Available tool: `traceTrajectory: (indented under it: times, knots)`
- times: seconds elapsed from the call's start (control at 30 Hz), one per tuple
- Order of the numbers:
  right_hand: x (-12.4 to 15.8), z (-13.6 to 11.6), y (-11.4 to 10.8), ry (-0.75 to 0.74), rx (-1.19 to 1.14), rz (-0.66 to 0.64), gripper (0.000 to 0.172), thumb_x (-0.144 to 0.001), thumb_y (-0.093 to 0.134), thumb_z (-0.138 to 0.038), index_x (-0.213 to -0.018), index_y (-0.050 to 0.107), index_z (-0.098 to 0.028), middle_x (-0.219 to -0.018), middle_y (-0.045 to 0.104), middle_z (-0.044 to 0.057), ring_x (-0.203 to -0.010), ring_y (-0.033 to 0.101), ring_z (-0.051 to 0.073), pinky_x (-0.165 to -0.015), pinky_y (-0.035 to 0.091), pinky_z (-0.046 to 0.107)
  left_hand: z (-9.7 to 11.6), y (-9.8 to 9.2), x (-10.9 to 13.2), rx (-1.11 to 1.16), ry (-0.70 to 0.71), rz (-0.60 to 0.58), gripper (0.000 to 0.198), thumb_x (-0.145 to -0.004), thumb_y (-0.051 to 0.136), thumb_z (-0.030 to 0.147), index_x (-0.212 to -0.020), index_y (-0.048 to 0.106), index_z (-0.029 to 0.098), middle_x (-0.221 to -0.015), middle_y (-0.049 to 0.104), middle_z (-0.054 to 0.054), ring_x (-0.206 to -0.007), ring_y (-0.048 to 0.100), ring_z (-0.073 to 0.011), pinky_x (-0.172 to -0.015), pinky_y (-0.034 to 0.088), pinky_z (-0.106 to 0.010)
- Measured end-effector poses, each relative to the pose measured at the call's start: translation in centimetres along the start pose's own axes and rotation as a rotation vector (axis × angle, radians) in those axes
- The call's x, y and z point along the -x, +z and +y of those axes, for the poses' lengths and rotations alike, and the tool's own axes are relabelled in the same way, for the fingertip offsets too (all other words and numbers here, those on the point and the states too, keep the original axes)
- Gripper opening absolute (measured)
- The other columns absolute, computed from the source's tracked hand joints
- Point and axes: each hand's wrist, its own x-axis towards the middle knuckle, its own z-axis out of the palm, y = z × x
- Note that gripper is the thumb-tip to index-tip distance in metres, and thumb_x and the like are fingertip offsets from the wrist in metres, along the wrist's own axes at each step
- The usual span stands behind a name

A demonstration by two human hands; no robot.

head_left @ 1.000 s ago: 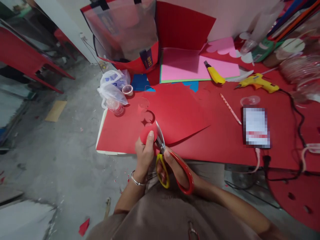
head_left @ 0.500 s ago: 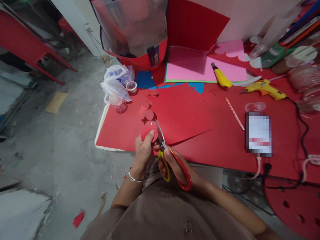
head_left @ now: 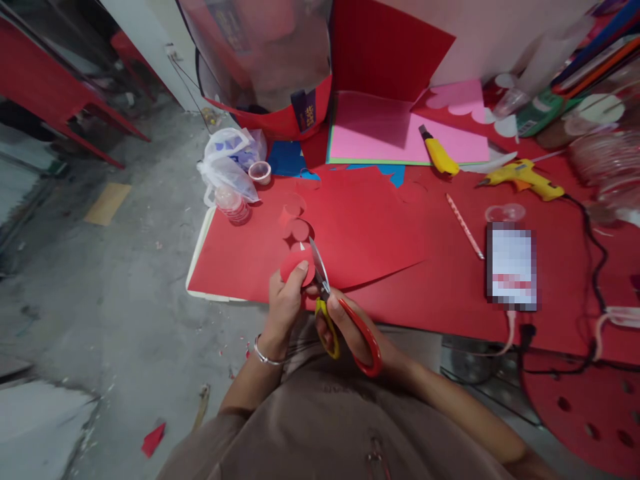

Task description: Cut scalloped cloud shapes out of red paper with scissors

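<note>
Pinched between the thumb and fingers of my left hand [head_left: 287,297] is a red paper circle [head_left: 291,268] with a small pale notch showing at its top edge. My right hand [head_left: 345,327] holds a pair of scissors [head_left: 321,270] with one yellow and one red handle loop. The blades point up and away, slightly apart, right beside the circle's right edge. Beyond my hands, a large red paper sheet [head_left: 360,227] lies on the table, and several small cut red circles and scraps [head_left: 300,230] rest on its left part.
A patterned pencil [head_left: 465,227], a phone [head_left: 513,267] with a cable and a yellow glue gun [head_left: 527,179] lie at the right. A yellow cutter [head_left: 440,152] rests on pink paper [head_left: 370,137]. At the left edge stand a plastic bag [head_left: 233,157] and a small cup [head_left: 260,173].
The view has shifted slightly, so the table things sit a little further left. The pale notch at the circle's top shows a bit larger. Both hands keep nearly the same pose.
</note>
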Motion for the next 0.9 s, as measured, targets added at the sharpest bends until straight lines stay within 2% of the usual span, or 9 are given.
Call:
traceTrajectory:
  times: [0.2, 0.43, 0.9]
  knots:
    - [-0.1, 0.2, -0.2, -0.020, 0.009, -0.014, 0.066, -0.113, 0.047, -0.080, -0.141, 0.064, -0.023, -0.090, 0.055, 0.001, -0.071, 0.054, 0.017, -0.065, 0.050, 0.035, -0.6, -0.2, -0.1, 0.000, -0.031, -0.014, 0.045, -0.091, 0.078, 0.050, -0.064, 0.059, 0.020, -0.056, 0.057, 0.001, -0.051, 0.051, -0.0119, -0.052, 0.041, -0.024]
    - [-0.4, 0.8, -0.4, -0.009, 0.018, -0.004, 0.069, -0.111, 0.047, -0.083, -0.141, 0.063, -0.023, -0.087, 0.053, 0.000, -0.068, 0.052, 0.016, -0.062, 0.049, 0.033, -1.2, -0.1, -0.2, 0.081, -0.052, -0.020, 0.047, -0.090, 0.080, 0.050, -0.063, 0.054, 0.021, -0.055, 0.049, 0.004, -0.049, 0.044, -0.0098, -0.049, 0.037, -0.023]
    - [-0.4, 1.3, -0.5, -0.005, -0.010, -0.011, 0.069, -0.111, 0.047, -0.082, -0.142, 0.060, -0.022, -0.088, 0.057, 0.000, -0.067, 0.054, 0.017, -0.060, 0.049, 0.033, -1.8, -0.4, -0.3, 0.102, -0.066, -0.037, 0.047, -0.090, 0.082, 0.049, -0.065, 0.056, 0.020, -0.056, 0.051, 0.004, -0.050, 0.047, -0.0098, -0.049, 0.038, -0.022]
